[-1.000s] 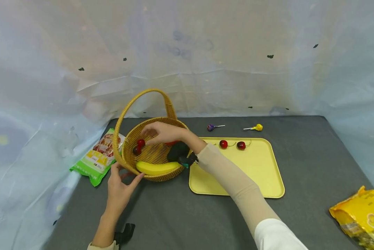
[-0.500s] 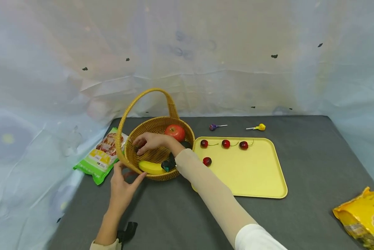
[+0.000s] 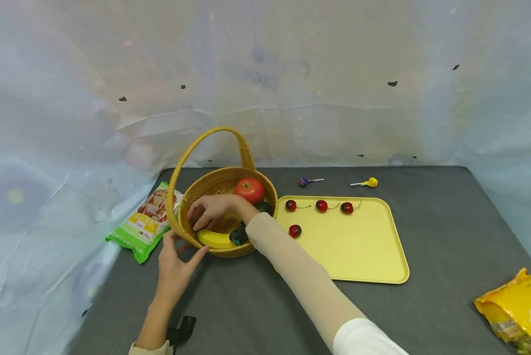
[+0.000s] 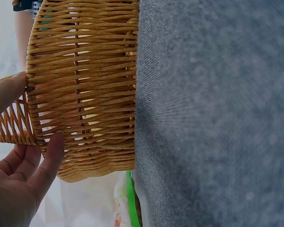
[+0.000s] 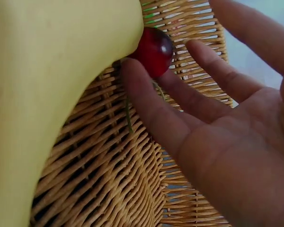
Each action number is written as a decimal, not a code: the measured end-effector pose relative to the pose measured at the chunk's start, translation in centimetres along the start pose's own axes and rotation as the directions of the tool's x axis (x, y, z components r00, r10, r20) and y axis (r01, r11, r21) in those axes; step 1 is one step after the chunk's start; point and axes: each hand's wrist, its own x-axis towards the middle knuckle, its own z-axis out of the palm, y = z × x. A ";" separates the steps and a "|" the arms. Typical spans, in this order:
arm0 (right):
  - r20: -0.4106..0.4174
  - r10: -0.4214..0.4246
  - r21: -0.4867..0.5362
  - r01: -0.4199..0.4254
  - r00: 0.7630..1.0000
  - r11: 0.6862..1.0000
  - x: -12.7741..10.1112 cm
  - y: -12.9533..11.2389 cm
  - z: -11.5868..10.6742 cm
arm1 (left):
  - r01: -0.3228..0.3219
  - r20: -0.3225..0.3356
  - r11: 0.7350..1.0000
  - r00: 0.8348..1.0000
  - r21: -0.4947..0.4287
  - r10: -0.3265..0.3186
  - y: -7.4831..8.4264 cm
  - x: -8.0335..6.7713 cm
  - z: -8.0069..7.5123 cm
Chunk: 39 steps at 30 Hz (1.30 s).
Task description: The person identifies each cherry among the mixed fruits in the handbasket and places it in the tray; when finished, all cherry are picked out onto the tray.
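Observation:
A wicker basket with a tall handle stands left of a yellow tray. My right hand reaches down into the basket, fingers fairly straight, two fingertips touching a dark red cherry beside the banana. In the right wrist view the banana fills the left side. A red apple lies at the basket's far side. My left hand grips the basket's near-left rim, thumb on the rim and fingers against the outer wall.
Several cherries lie along the tray's far edge, and one lies nearer. Two lollipops lie behind the tray. A green snack bag sits left of the basket, a yellow bag at the near right.
My right hand has moved from the basket's far side down to its near-left floor, uncovering the apple and hiding the cherries there. The left hand has kept its hold on the rim.

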 end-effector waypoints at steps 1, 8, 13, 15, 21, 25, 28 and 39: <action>0.001 -0.002 0.002 0.002 1.000 1.000 0.0 -0.1 0.1 | 0.000 -0.001 1.000 1.000 0.000 0.000 0.0 0.0 0.0; 0.018 -0.045 -0.115 0.046 0.999 0.992 0.2 -0.7 0.2 | 0.008 0.003 1.000 1.000 -0.011 -0.008 -0.1 0.0 -0.1; 0.068 -0.007 -0.187 0.020 0.998 0.982 -0.1 -1.2 0.1 | 0.014 0.006 1.000 1.000 0.005 -0.014 0.0 0.1 -0.1; 0.095 -0.010 -0.210 0.030 0.995 0.977 -0.3 -1.3 0.1 | 0.012 0.008 1.000 1.000 0.010 -0.013 0.0 0.0 -0.1; 0.174 -0.024 -0.245 0.066 0.984 0.967 -1.5 -1.6 -0.1 | 0.005 -0.002 1.000 1.000 0.007 -0.005 0.0 0.0 -0.1; 0.227 0.006 -0.207 0.042 0.974 0.977 -2.3 -1.8 -0.1 | -0.002 -0.008 1.000 1.000 0.004 0.002 0.0 0.0 -0.1; 0.260 -0.019 -0.213 0.076 0.965 0.974 -2.9 -1.8 -0.1 | -0.002 -0.012 1.000 1.000 0.003 0.002 -0.1 0.0 -0.2; -0.061 -0.367 -0.417 0.311 0.928 0.854 -15.4 0.2 -2.6 | -0.013 -0.002 1.000 1.000 -0.016 0.013 0.0 -0.2 0.1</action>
